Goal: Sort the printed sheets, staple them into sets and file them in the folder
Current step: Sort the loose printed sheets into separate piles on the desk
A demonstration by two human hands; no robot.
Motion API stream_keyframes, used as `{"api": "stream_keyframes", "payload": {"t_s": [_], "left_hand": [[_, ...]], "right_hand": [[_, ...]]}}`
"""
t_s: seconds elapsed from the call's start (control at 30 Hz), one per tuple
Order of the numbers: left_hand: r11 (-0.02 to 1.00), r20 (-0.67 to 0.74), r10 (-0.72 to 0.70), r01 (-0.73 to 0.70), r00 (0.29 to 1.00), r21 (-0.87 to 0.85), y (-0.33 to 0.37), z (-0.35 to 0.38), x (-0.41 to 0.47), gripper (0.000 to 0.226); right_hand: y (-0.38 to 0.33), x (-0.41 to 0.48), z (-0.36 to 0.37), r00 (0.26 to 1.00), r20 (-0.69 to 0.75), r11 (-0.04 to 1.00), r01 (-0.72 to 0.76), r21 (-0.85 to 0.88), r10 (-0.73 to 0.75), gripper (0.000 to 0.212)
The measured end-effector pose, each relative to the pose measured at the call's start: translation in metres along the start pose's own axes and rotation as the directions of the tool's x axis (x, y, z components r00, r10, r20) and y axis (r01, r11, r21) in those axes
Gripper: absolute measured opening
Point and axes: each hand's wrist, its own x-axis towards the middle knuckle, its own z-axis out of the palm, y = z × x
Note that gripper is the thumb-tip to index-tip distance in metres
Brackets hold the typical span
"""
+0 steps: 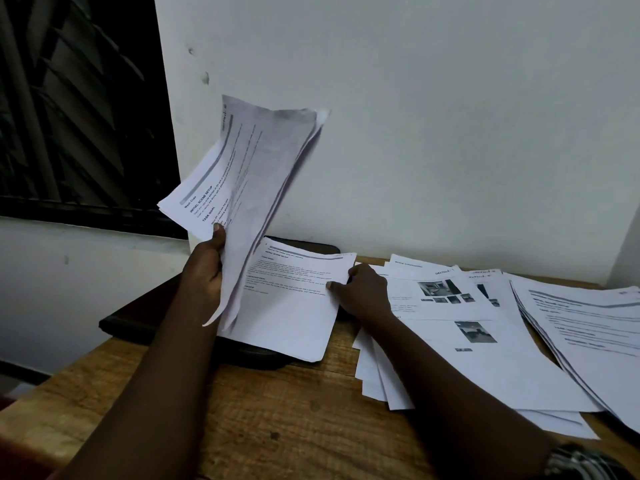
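A dark folder [138,317] lies flat on the far left part of the wooden table [277,417], close to the wall. On top of the folder lies a single sheet [294,306] with printed text, and its near corner hangs a little over the folder's edge onto the table. The left hand [204,271] is above the left part of the folder and grips a bundle of sheets [242,181]. The thumb is pressed on the front page and the fingers are curled behind, so the bundle stands almost upright and its pages fan open a little. The right hand [363,292] is at the right side of the folder and holds the right edge of the single sheet, with the thumb on top and the fingers curled at the edge. To the right of the folder, sheets with photos [478,362] are spread on the table, overlapping each other. Further from the folder, at the right border, lies another stack [595,327] with text pages.
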Motion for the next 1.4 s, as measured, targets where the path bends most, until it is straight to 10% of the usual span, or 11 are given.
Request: {"api": "stream_keyframes", "payload": {"t_s": [0.17, 0.2, 0.3, 0.53, 0.73, 1.2, 1.4], "left_hand": [[0.989, 0.344, 0.112, -0.072, 0.932, -0.126, 0.0, -0.007, -0.002, 0.112], [0.981, 0.266, 0.168, -0.186, 0.949, 0.047, -0.008, -0.012, 0.008, 0.096], [0.917, -0.108, -0.027, 0.068, 0.994, 0.393, -0.017, -0.02, 0.029, 0.043], [0.905, -0.014, -0.191, 0.182, 0.981, 0.385, -0.028, 0.018, 0.015, 0.028], [0.898, -0.017, -0.178, 0.169, 0.984, 0.405, -0.029, 0.023, 0.009, 0.031], [0.917, 0.024, -0.181, 0.16, 0.983, 0.365, -0.032, 0.021, 0.009, 0.033], [0.936, 0.03, -0.138, 0.121, 0.99, 0.331, -0.031, 0.023, 0.004, 0.019]], "right_hand": [[-0.007, -0.002, -0.019, 0.991, -0.047, 0.987, 0.116, -0.114, -0.122, 0.032], [-0.01, 0.0, -0.026, 0.988, -0.069, 0.988, 0.129, -0.088, -0.135, 0.03], [-0.018, 0.0, -0.062, 0.996, -0.031, 0.934, 0.088, 0.345, -0.082, 0.029], [0.016, -0.006, -0.123, 0.9, 0.436, 0.679, -0.308, 0.667, -0.02, 0.063], [0.019, -0.013, -0.121, 0.955, 0.288, 0.781, -0.129, 0.612, -0.069, 0.022], [0.022, -0.011, -0.116, 0.99, 0.143, 0.791, -0.094, 0.605, 0.008, 0.004], [0.024, -0.012, -0.115, 0.998, 0.035, 0.769, -0.058, 0.637, 0.046, 0.036]]}}
